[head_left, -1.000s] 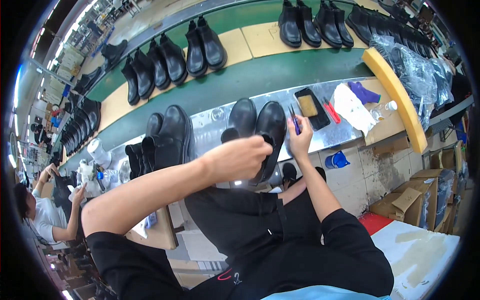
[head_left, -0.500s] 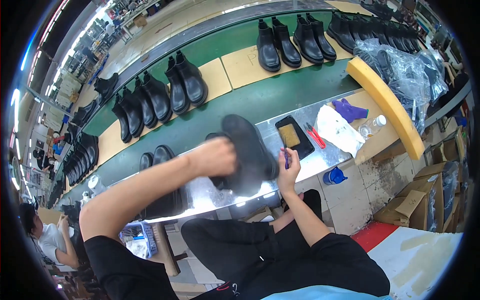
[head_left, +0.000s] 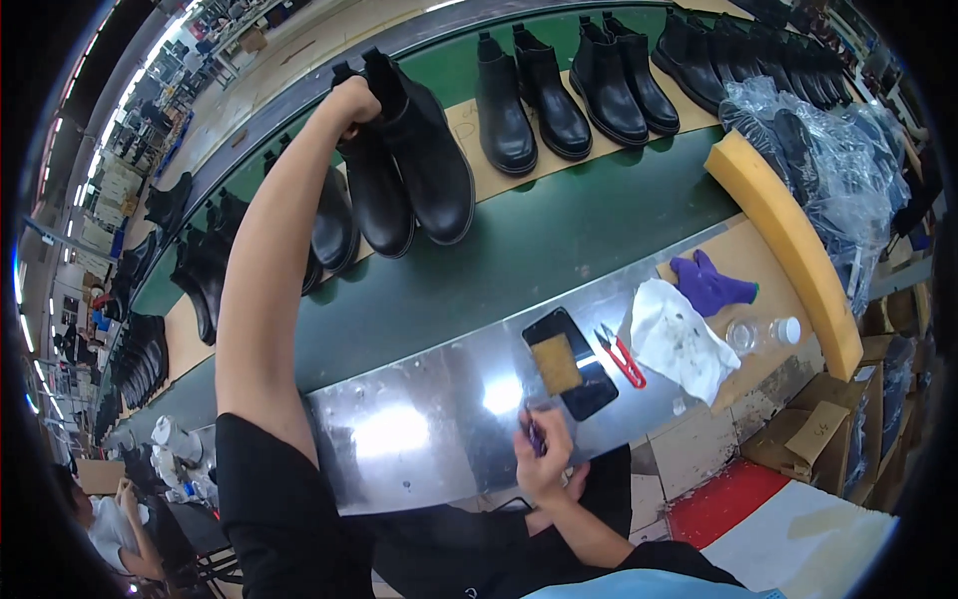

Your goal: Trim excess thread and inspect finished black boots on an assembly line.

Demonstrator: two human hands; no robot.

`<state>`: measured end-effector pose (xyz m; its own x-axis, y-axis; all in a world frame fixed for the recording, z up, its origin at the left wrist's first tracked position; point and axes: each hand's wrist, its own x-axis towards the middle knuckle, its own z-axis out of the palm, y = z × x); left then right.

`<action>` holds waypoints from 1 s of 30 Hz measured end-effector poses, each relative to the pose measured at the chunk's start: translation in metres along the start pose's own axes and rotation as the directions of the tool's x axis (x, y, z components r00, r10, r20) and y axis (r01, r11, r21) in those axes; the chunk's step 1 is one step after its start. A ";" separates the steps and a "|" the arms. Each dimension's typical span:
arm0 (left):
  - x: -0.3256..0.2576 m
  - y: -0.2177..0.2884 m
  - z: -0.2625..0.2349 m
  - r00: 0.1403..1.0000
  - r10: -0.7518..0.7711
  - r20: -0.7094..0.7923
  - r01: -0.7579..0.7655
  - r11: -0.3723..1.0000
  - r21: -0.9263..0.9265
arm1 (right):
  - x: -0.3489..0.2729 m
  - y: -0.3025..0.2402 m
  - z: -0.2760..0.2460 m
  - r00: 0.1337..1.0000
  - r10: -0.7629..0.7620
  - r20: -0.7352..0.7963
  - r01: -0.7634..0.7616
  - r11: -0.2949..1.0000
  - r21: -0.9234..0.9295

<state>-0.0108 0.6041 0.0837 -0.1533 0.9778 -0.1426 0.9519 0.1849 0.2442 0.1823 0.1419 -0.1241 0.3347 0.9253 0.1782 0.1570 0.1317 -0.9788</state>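
left hand (head_left: 351, 103) grips boot pair (head_left: 414, 165) by the tops, upper centre, over belt (head_left: 559, 240) | right hand (head_left: 544, 461) pinches purple pen (head_left: 534, 436), lower centre | boots almost set down, release left

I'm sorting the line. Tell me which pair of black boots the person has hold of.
The pair on the left of the belt, gripped at the tops by the left hand. The other pairs further right stand untouched on tan boards.

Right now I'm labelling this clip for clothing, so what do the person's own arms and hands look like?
Both forearms are bare. The left hand and right hand wear no gloves. A short black sleeve covers the left upper arm; no watch, rings or markings are visible.
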 end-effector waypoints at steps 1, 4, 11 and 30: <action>0.022 0.000 0.006 1.000 -0.021 -0.006 0.021 1.000 -0.008 | 0.002 0.001 0.001 0.999 -0.045 -0.025 0.045 0.999 0.016; 0.075 0.008 0.033 0.998 -0.059 0.023 0.058 0.997 0.042 | 0.008 -0.008 0.000 0.998 0.022 0.052 -0.022 1.000 0.001; 0.167 0.000 0.072 0.968 -0.120 0.220 0.130 0.991 -0.034 | 0.005 0.002 -0.003 0.994 -0.027 0.104 0.033 0.998 -0.059; 0.119 0.114 0.066 0.670 0.646 -0.365 -0.553 0.763 0.334 | 0.010 0.000 -0.003 0.990 -0.065 0.129 0.072 0.996 -0.045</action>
<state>0.0969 0.7355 0.0311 0.4152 0.8107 0.4127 0.8998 -0.4329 -0.0548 0.1881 0.1498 -0.1217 0.2013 0.9528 0.2271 0.2224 0.1814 -0.9579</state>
